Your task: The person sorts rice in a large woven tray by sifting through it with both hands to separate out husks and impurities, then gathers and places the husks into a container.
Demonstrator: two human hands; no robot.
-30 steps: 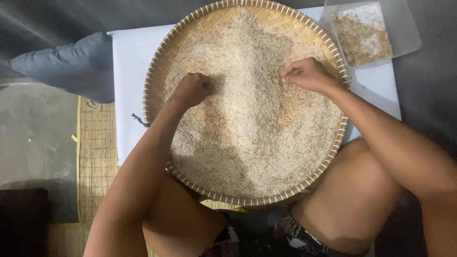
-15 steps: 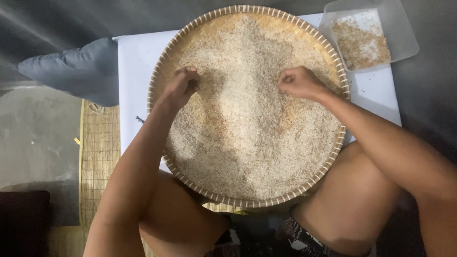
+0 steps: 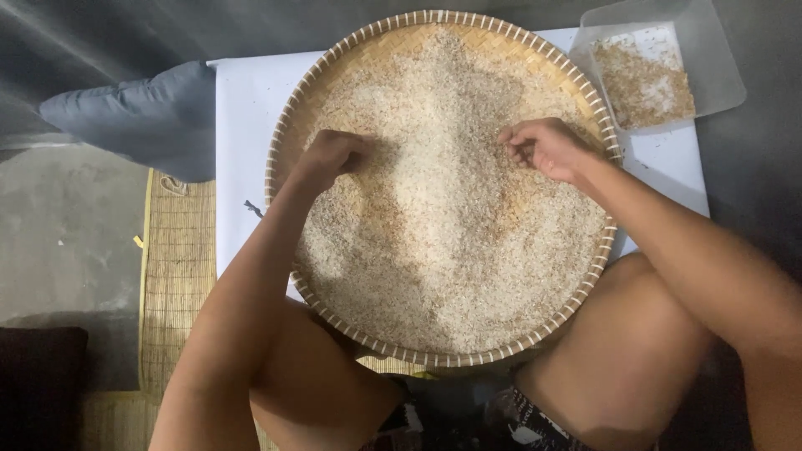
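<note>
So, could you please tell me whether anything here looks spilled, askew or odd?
Nothing much stands out. The rice stays inside the woven tray, and the husky bits sit in the clear plastic container. Only a small dark speck lies on the white sheet.

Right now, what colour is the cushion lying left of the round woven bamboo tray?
The soft cushion is plain blue-grey, clearest in the head view.

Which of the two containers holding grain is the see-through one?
The small square plastic tray at the upper right. The big round basket under both hands is woven bamboo.
</note>
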